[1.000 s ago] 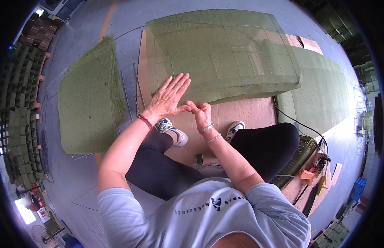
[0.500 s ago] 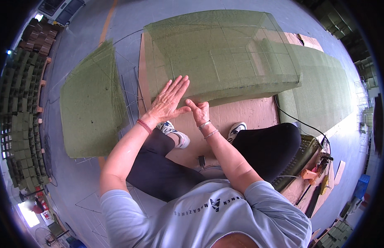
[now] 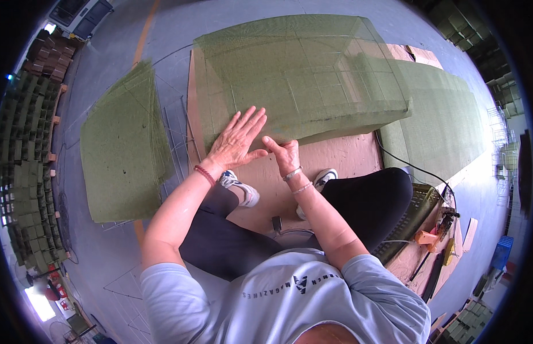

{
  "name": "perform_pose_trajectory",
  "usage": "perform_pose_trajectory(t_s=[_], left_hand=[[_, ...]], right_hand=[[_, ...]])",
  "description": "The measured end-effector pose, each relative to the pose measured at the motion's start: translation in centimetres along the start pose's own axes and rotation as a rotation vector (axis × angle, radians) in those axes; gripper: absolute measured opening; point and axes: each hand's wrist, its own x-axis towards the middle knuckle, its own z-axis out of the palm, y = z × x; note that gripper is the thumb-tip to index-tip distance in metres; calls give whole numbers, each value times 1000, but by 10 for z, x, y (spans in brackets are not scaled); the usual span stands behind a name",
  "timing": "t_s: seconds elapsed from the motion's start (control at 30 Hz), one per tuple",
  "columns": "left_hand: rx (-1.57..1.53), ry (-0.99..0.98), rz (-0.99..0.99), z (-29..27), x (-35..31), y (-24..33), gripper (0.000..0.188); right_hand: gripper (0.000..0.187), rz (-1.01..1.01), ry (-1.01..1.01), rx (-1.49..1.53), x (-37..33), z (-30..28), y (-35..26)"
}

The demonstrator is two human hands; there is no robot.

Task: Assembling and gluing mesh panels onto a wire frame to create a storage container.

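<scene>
In front of me stands a box-like wire frame covered in green mesh (image 3: pixel 266 69), its wires showing through the see-through netting. My left hand (image 3: pixel 236 139) lies flat near its front left corner, palm down on the netting, with the fingers stretched out. Close beside it, my right hand (image 3: pixel 286 155) is at the front lower edge, thumb extended and fingers curled against the mesh. Those fingertips are partly hidden, and any small thing in them cannot be made out.
A stack of green mesh pieces (image 3: pixel 120 149) lies at left beside bare wire frames (image 3: pixel 177 129). More green mesh (image 3: pixel 444 114) is at right. Cardboard (image 3: pixel 341 157) lies under the frame. A perforated tray (image 3: pixel 412 209), an orange-handled tool (image 3: pixel 427 239) and a black cable (image 3: pixel 412 166) are by my right knee.
My right hand has slid a little to the right along the front edge of the mesh, away from my left hand. My left hand stays flat, shifted slightly right over the mesh.
</scene>
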Motion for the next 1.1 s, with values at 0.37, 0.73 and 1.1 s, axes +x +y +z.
perform_pose_trajectory(t_s=[0.37,0.73,1.1], left_hand=[[-29,-2,8,2,0,2,99],[96,-27,58,-6,1,3,101],[-18,133,33,3,18,6,99]], right_hand=[[22,-21,22,-34,0,-5,16],[13,-135,-35,115,24,2,36],[15,-122,-55,74,22,-5,42]])
